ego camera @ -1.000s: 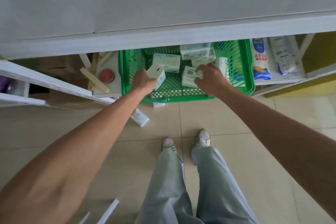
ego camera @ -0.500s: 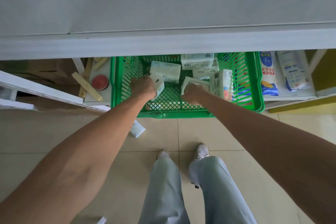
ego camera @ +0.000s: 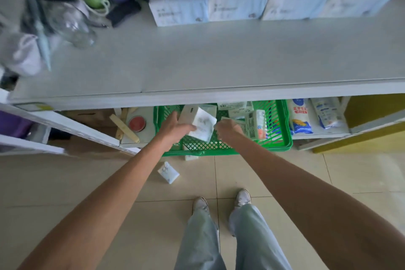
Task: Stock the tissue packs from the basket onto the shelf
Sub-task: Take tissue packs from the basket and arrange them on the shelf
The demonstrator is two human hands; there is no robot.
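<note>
Fingers (ego camera: 175, 116) of your left hand (ego camera: 176, 129) are curled round a tissue pack (ego camera: 202, 126) held above the green basket (ego camera: 282, 144) at 12 o'clock under the shelf (ego camera: 219, 68), while at its 3 o'clock your right hand (ego camera: 229, 130) grips a second pack (ego camera: 234, 120) inside.

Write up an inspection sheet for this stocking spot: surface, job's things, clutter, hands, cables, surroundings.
Surface: grey shelf top, boxes along its back.
Job's things: green basket below the shelf top, loose packs inside; floor pack lies outside it.
Clutter: glass jar and blurred bags at the shelf top's left end.
Hands: left hand grips held pack over the basket; right hand among the packs, grip unclear.
Cables: white cord in the clutter, kind unclear.
Surroundings: tiled floor.
</note>
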